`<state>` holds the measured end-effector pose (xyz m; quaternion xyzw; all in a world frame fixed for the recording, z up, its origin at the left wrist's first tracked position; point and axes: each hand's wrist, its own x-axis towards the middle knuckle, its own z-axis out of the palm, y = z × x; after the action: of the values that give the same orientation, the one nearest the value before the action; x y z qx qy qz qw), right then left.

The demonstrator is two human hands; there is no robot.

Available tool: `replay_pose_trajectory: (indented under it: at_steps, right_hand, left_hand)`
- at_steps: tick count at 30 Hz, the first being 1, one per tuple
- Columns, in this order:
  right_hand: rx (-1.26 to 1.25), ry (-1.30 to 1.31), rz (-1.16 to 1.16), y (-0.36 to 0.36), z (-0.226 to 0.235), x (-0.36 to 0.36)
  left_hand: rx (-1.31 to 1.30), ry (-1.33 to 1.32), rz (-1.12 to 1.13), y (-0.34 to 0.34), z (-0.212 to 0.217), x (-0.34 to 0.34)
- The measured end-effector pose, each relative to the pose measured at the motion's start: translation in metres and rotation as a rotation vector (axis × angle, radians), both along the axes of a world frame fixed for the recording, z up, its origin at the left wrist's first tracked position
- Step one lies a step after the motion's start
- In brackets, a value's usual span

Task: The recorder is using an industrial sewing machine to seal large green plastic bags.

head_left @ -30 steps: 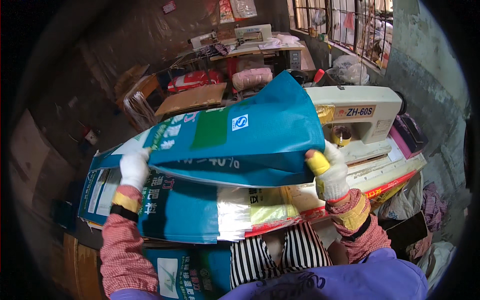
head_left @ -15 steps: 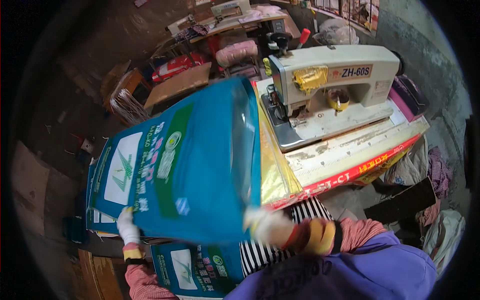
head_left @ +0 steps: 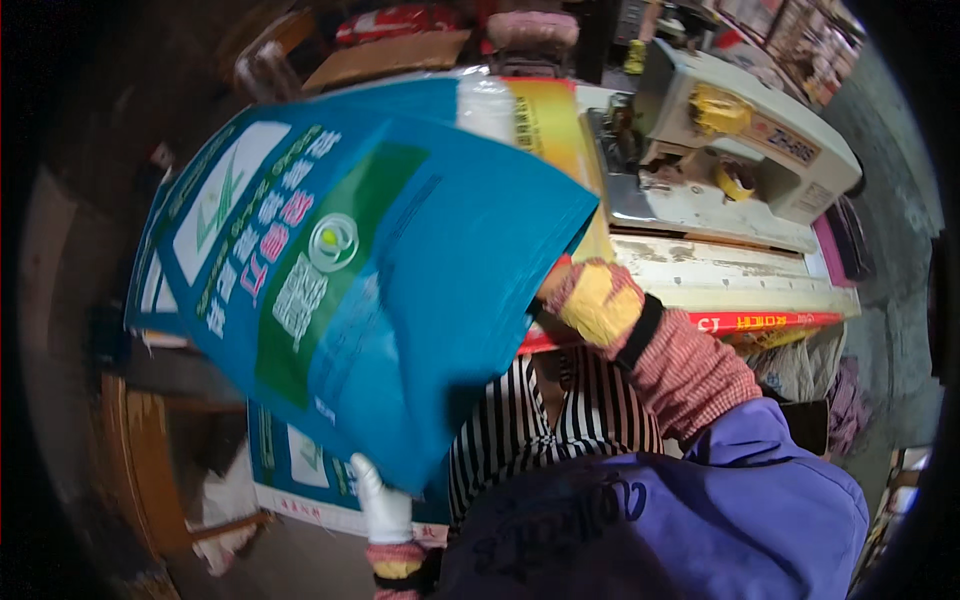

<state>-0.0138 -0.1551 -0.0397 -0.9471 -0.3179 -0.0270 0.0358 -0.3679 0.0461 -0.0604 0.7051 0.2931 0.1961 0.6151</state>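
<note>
A large teal woven bag point(head_left: 450, 240) with a green band and a white picture panel spreads before me, its right edge raised and slightly parted. My left hand point(head_left: 385, 505), in a white glove, grips the bag's near lower corner; the thumb shows and the other fingers are hidden beneath it. At the bag's right edge is my right hand point(head_left: 553, 282), its fingers out of sight inside or behind the bag. More teal bags point(head_left: 150, 290) lie under the raised one at the left. Another teal bag point(head_left: 310, 455) lies lower down, near my legs.
A white sewing machine point(head_left: 760, 130) stands on a worn table point(head_left: 720, 270) to the right, with a yellow tape roll point(head_left: 735, 181) on its bed. A wooden stool or frame point(head_left: 150, 470) is at the lower left. Beyond the bag stands a pink padded seat point(head_left: 533, 32).
The bag has swung toward me and its right edge has come down, tilting. My left hand has shifted right along its near edge; my right hand has moved up to its right edge.
</note>
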Motion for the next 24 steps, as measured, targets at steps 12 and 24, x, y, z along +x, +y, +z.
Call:
replay_pose_trajectory:
  at_steps: [12,24]
  right_hand:
    - [0.022,0.068,0.102,0.044,0.025,-0.019]
    - [-0.075,0.134,0.09,0.047,0.015,0.026]
  left_hand:
    - [-0.243,-0.083,0.305,-0.015,0.084,-0.031]
    - [-0.392,-0.058,0.247,-0.009,0.057,-0.045]
